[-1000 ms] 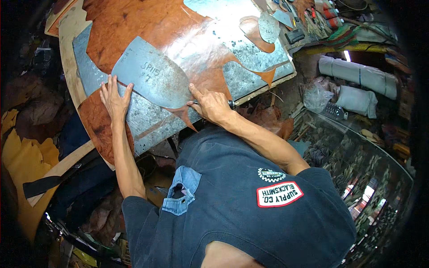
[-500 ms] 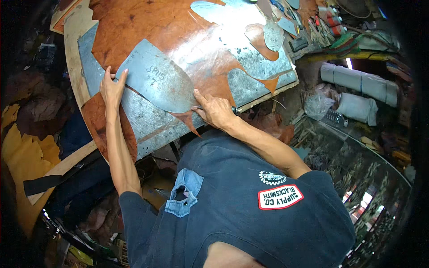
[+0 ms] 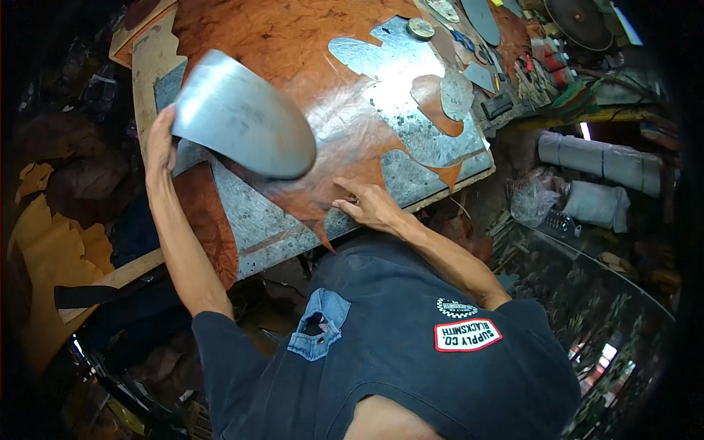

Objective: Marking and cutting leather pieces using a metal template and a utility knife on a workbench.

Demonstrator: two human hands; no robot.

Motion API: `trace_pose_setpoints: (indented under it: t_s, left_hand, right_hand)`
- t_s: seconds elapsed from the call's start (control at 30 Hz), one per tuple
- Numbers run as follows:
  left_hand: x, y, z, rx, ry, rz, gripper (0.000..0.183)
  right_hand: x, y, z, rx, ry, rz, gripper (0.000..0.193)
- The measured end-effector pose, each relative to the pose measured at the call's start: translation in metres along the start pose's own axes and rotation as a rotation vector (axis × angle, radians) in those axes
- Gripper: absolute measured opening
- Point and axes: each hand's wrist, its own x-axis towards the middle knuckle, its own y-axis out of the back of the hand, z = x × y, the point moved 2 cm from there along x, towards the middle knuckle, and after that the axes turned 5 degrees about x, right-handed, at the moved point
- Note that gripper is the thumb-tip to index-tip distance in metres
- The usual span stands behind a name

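My left hand [image 3: 160, 145] grips the left edge of a grey sheet-metal template [image 3: 246, 117], rounded at its lower right end. The template is tilted up off the brown leather hide [image 3: 345, 139], its surface blurred by motion. Over the hide's near edge rests my right hand [image 3: 375, 207], index finger pointing forward, thumb and other fingers curled in. Something small and dark seems to sit between these fingers, too hidden to name. A narrow pointed strip of the hide [image 3: 317, 224] hangs toward me over the metal-topped table [image 3: 253, 235].
Leather scrap [image 3: 196, 205] lies at the table's left corner. Smaller templates [image 3: 456, 97], scissors [image 3: 463, 40], a round tin [image 3: 420, 28] and red-capped bottles [image 3: 561, 67] are at the far right. Wrapped rolls [image 3: 598, 161] lie beyond the right edge.
My left hand has lifted the template's left side off the hide and moved slightly left. My right hand has come off the template, which now tilts and shows no marking.
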Motion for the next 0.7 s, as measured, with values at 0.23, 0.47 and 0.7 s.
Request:
trace_pose_setpoints:
  t_s: [0.23, 0.47, 0.7]
  left_hand:
    - [-0.082, -0.118, -0.030, -0.673, 0.020, 0.173, 0.037]
    - [-0.141, -0.302, -0.051, -1.152, 0.273, 0.189, 0.016]
    - [-0.147, -0.369, -0.036, -1.164, 0.486, 0.164, 0.018]
  right_hand:
    - [0.028, 0.054, 0.008, 0.342, -0.085, 0.054, 0.050]
    - [0.069, 0.106, 0.031, 0.516, -0.212, 0.017, 0.047]
    - [0.077, 0.119, 0.060, 0.600, -0.310, -0.057, 0.039]
